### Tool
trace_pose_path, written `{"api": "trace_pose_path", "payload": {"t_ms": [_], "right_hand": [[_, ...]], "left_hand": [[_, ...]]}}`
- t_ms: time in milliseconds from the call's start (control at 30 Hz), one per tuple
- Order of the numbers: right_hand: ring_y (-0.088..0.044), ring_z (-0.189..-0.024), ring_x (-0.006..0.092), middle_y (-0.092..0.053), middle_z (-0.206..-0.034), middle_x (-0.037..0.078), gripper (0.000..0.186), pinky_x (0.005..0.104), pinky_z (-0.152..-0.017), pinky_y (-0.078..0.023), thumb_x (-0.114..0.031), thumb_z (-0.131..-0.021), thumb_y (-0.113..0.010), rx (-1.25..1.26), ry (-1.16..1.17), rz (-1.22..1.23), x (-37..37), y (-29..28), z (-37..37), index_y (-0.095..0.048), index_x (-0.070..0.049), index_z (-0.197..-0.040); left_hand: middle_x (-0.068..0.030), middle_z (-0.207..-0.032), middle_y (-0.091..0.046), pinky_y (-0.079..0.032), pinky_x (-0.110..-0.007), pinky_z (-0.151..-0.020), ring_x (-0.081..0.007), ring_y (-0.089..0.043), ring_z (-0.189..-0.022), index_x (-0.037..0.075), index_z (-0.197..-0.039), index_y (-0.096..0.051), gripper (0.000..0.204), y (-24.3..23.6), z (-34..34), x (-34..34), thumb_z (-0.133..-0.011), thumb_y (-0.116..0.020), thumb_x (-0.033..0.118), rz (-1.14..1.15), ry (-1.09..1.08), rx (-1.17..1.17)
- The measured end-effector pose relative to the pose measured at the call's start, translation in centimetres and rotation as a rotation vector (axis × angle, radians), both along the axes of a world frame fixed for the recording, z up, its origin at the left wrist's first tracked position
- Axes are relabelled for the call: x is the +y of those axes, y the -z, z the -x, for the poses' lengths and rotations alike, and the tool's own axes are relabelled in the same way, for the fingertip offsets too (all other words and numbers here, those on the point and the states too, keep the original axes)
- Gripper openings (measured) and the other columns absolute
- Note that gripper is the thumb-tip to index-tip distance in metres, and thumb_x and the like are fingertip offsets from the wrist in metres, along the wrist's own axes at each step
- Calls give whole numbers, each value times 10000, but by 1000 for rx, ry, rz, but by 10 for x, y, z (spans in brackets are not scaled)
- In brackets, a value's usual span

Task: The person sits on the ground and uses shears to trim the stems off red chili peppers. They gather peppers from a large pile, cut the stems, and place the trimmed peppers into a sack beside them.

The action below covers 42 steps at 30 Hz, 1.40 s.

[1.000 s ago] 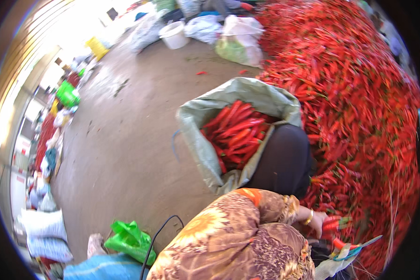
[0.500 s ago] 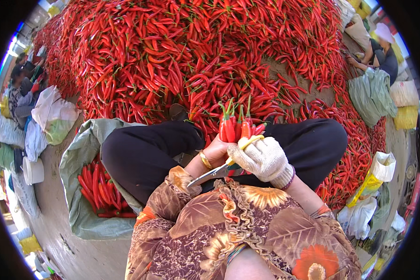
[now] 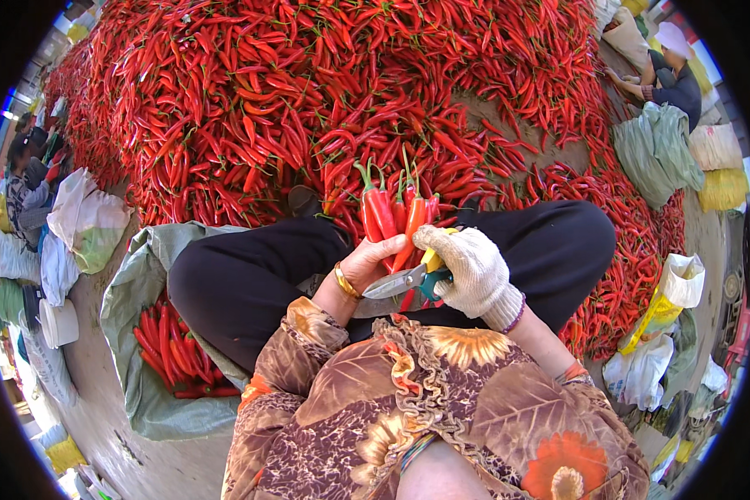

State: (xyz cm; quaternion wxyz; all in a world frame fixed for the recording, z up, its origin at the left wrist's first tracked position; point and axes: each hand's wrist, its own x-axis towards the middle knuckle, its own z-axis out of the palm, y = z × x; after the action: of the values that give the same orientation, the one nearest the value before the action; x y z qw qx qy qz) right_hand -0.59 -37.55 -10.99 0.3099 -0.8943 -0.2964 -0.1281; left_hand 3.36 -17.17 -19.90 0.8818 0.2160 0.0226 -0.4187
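My bare left hand (image 3: 367, 267), with a gold bangle at the wrist, is closed around a bunch of red chili peppers (image 3: 383, 215). Their green stems point up and away from me. Close against it, my right hand (image 3: 475, 271) wears a white knitted glove and grips scissors (image 3: 394, 284) with yellow and teal handles. The metal blades point left, below the lower part of the bunch. Some of the right fingers are hidden behind the glove and handles.
A large heap of red chili peppers (image 3: 250, 100) spreads beyond my crossed legs. At my left, a grey-green sack (image 3: 154, 412) holds more peppers. A white bucket (image 3: 59, 323) and bags stand farther left. People sit at both sides, one near a green sack (image 3: 658, 154).
The pepper bunch and left hand have shifted slightly left. My right hand has turned the scissors, so the blades now lie nearer the bunch and more level.
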Motion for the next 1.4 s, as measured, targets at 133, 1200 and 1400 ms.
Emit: {"api": "trace_pose_path", "payload": {"t_ms": [133,1200,1400], "right_hand": [[-680,-884,303,-698,-1012,127,622,394,-770,-526,-44,-666,-767,89,-28,-56,1,3,1,-585,-39,-1261],[-696,-894,341,-705,-980,162,560,382,-767,-549,-318,-800,-784,622,482,-2,-30,-56,22,-575,-67,-1254],[-672,-937,376,-685,-1020,176,655,398,-802,-538,-339,-760,-793,498,352,153,-36,-66,19,-531,-93,-1308]], "left_hand": [[-74,-1186,-655,-515,-382,-942,-221,-636,-1088,61,-1322,-541,517,-4,-2,-2,-849,-745,105,-114,25,-62],[-24,-1078,-641,-515,-299,-829,-129,-619,-957,44,-1196,-582,545,-23,-9,-1,-702,-806,-16,-470,-213,-337],[-4,-1117,-617,-477,-295,-901,-99,-565,-1018,39,-1257,-552,649,-25,-5,2,-677,-844,38,-534,-164,-444]]}}
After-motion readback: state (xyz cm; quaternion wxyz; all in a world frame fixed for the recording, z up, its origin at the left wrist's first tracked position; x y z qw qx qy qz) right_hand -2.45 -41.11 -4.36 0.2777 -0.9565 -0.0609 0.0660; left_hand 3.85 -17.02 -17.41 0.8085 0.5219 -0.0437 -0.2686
